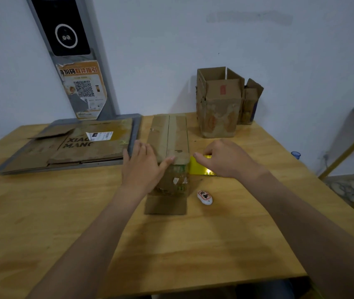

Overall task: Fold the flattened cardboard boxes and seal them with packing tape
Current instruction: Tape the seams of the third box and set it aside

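A folded brown cardboard box (169, 137) stands in the middle of the wooden table (63, 212), its two top flaps closed along a centre seam. My left hand (143, 167) lies flat on the box's near left corner, thumb pressing the top edge. Just right of the box, my right hand (227, 158) pinches a strip of yellow packing tape (197, 166); the roll itself is hidden behind this hand. One lower flap (165, 205) lies flat on the table toward me.
Flattened cardboard boxes (81, 143) lie on a grey scale platform at back left, below a kiosk post (72, 61). Two open-topped boxes (221, 102) stand against the wall at back right. A small white cutter (204, 197) lies near the box. A shelf frame (353, 143) stands right.
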A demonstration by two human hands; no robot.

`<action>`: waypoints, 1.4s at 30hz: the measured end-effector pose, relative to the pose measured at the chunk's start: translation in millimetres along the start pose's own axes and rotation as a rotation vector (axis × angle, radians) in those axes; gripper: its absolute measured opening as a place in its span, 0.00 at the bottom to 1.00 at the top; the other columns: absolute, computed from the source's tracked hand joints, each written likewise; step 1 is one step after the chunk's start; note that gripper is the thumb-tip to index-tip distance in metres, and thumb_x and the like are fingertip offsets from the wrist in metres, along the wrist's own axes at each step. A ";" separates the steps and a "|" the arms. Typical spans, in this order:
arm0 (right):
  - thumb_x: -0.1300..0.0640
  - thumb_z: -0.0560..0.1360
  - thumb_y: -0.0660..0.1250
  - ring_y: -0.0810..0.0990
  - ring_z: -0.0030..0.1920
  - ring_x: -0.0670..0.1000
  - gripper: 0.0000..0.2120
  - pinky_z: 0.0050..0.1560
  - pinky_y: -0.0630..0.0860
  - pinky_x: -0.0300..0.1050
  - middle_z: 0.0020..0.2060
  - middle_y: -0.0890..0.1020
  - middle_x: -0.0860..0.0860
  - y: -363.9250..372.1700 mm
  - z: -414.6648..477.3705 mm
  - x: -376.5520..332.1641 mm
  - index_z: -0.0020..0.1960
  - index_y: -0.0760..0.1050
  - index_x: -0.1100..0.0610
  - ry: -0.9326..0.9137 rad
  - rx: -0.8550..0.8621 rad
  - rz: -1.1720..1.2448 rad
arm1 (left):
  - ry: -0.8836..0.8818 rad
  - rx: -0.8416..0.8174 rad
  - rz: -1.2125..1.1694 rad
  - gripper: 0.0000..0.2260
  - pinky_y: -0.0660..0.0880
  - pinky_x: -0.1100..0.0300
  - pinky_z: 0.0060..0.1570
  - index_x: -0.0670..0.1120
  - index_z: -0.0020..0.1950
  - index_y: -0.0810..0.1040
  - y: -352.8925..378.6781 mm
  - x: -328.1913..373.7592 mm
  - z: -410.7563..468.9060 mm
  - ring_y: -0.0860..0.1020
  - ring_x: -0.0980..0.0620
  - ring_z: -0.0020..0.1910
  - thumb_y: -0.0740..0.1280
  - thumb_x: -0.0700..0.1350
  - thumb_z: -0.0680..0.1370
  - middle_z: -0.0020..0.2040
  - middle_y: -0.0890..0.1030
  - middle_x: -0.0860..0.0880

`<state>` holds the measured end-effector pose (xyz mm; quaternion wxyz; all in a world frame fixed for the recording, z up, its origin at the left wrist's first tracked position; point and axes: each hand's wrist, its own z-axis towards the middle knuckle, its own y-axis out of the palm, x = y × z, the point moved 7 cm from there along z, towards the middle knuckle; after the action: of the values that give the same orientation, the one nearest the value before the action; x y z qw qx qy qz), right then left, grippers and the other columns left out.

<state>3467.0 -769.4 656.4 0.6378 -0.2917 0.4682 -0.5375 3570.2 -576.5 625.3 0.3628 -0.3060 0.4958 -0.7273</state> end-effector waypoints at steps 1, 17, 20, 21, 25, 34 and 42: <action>0.37 0.79 0.59 0.70 0.28 0.50 0.30 0.29 0.58 0.46 0.24 0.68 0.52 -0.7 0.0 -0.1 0.27 0.69 0.58 -0.006 -0.005 -0.007 | 0.051 -0.003 -0.004 0.50 0.50 0.36 0.78 0.44 0.81 0.59 -2.2 8.0 5.2 0.49 0.47 0.82 0.37 0.78 0.73 0.83 0.58 0.45; 0.36 0.79 0.57 0.63 0.25 0.51 0.30 0.28 0.56 0.46 0.22 0.62 0.51 7.1 -1.2 -0.9 0.27 0.62 0.56 -0.022 0.003 0.043 | 0.256 0.018 -0.657 0.32 0.59 0.43 0.78 0.53 0.77 0.69 19.1 -25.3 7.2 0.58 0.60 0.79 0.63 0.64 0.75 0.78 0.67 0.58; 0.33 0.77 0.53 0.67 0.26 0.51 0.31 0.28 0.56 0.45 0.22 0.65 0.51 7.3 -1.1 -3.2 0.26 0.64 0.56 -0.035 0.016 -0.001 | 0.139 0.063 -0.699 0.35 0.62 0.51 0.76 0.53 0.80 0.62 29.0 -31.7 -1.0 0.57 0.60 0.78 0.59 0.67 0.76 0.80 0.63 0.53; 0.33 0.77 0.53 0.69 0.27 0.51 0.31 0.28 0.57 0.45 0.23 0.67 0.52 7.5 -0.3 -4.9 0.27 0.65 0.56 -0.044 0.023 -0.033 | 0.097 0.094 -0.689 0.37 0.63 0.55 0.73 0.53 0.80 0.59 31.0 -31.5 -4.9 0.59 0.61 0.77 0.57 0.70 0.76 0.80 0.62 0.52; 0.36 0.80 0.58 0.70 0.29 0.50 0.30 0.28 0.56 0.45 0.23 0.69 0.51 7.4 -0.5 -10.8 0.26 0.66 0.55 -0.064 0.067 -0.078 | -0.024 0.199 -0.691 0.40 0.65 0.50 0.73 0.49 0.81 0.51 30.1 -23.6 -20.7 0.60 0.50 0.78 0.52 0.72 0.77 0.80 0.59 0.45; 0.32 0.79 0.53 0.75 0.35 0.55 0.30 0.29 0.62 0.44 0.30 0.75 0.48 22.2 -2.2 -39.9 0.36 0.79 0.54 -0.004 0.057 -0.166 | 0.307 0.163 -0.021 0.26 0.46 0.40 0.79 0.55 0.82 0.60 4.3 16.7 -17.8 0.48 0.51 0.83 0.42 0.59 0.86 0.82 0.59 0.55; 0.35 0.75 0.68 0.79 0.39 0.42 0.13 0.35 0.73 0.39 0.37 0.81 0.44 23.7 -22.5 -15.6 0.43 0.78 0.43 0.032 -0.068 0.377 | 0.242 0.104 -0.077 0.28 0.55 0.49 0.77 0.58 0.81 0.62 5.2 11.7 -11.0 0.55 0.55 0.81 0.41 0.63 0.83 0.80 0.62 0.59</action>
<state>3456.5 -745.5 631.2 0.7094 -0.2117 0.5424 -0.3972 3556.1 -582.0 617.9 0.2875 -0.2156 0.4855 -0.7970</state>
